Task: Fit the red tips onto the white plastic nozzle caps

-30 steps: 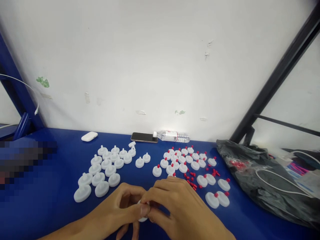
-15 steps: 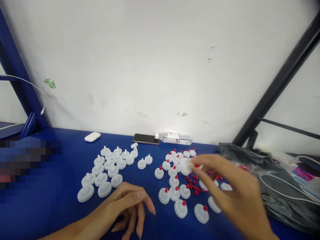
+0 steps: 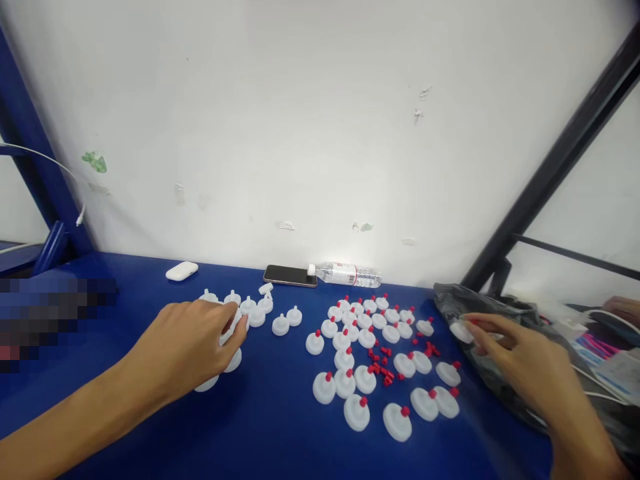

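Wall and tabletop: a scuffed white wall rises beyond both hands; a blue tabletop spreads beneath them.
Right hand: thumb and fingertips pinch a held disc, white, just over the dark bag; a fleck of red shows at the fingertips, but they cover the stem.
Left hand: fingers curled, thumb and forefinger tips close together over the plain discs; whether they grip one, I cannot tell. The other fingers are hidden behind the hand's back.
Plain discs: white, stem up, under and just beyond the left hand, which blocks several and leaves others as slivers; two stand apart to its right.
Red-capped discs: between the hands, nearer the right, some overlapping.
Loose red caps: scattered among those discs, too small and crowded to count.
White piece: beyond the left fingertips, its shape unclear.
Phone and bottle: lying farther out, between the hands; contact between them is unclear.
White case: beyond the left hand.
Dark bag: below and beyond the right hand, partly covered by it.
Right edge: another person's hand, cut off.
Left edge: a pixelated patch, contents unreadable.
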Demonstrator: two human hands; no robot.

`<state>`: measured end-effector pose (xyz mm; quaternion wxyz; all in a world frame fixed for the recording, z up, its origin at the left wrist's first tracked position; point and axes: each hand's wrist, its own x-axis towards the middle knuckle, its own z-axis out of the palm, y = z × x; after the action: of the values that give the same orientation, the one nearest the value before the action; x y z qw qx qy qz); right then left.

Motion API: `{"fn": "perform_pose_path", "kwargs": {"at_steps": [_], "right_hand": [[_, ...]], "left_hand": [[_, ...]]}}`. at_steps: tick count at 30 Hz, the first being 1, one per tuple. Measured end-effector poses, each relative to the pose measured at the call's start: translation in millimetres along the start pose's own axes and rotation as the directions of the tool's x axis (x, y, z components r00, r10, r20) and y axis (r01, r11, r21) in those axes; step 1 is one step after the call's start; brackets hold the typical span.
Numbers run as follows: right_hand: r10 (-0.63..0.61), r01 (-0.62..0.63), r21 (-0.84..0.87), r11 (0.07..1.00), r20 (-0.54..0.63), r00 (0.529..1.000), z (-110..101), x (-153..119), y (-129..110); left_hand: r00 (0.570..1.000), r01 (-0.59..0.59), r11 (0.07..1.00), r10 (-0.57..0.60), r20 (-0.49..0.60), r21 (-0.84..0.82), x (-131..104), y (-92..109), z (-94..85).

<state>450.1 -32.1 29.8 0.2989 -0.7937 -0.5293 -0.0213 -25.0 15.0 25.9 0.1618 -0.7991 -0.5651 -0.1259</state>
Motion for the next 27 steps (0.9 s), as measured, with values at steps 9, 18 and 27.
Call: {"fn": "perform_pose_path", "kwargs": {"at_steps": [9, 18, 27], "right_hand": [[0.026, -0.010, -0.057, 0.998, 0.280, 0.960, 17.9, 6.0, 28.8], [-0.075, 0.099, -0.084, 0.992, 0.250, 0.965, 22.3, 5.4, 25.3], [-0.207, 0.231, -0.062, 0.971, 0.262, 0.943, 25.4, 3.1, 7.9]], "left_hand": [[0.978, -0.193, 0.981, 0.190, 0.089, 0.034, -14.5, 14.1, 23.8], [0.918, -0.397, 0.905, 0.389, -0.080, -0.156, -23.3, 27.1, 31.6], [0.884, -0.467, 0.865, 0.449, -0.134, -0.185, -25.9, 32.6, 45.8]]}}
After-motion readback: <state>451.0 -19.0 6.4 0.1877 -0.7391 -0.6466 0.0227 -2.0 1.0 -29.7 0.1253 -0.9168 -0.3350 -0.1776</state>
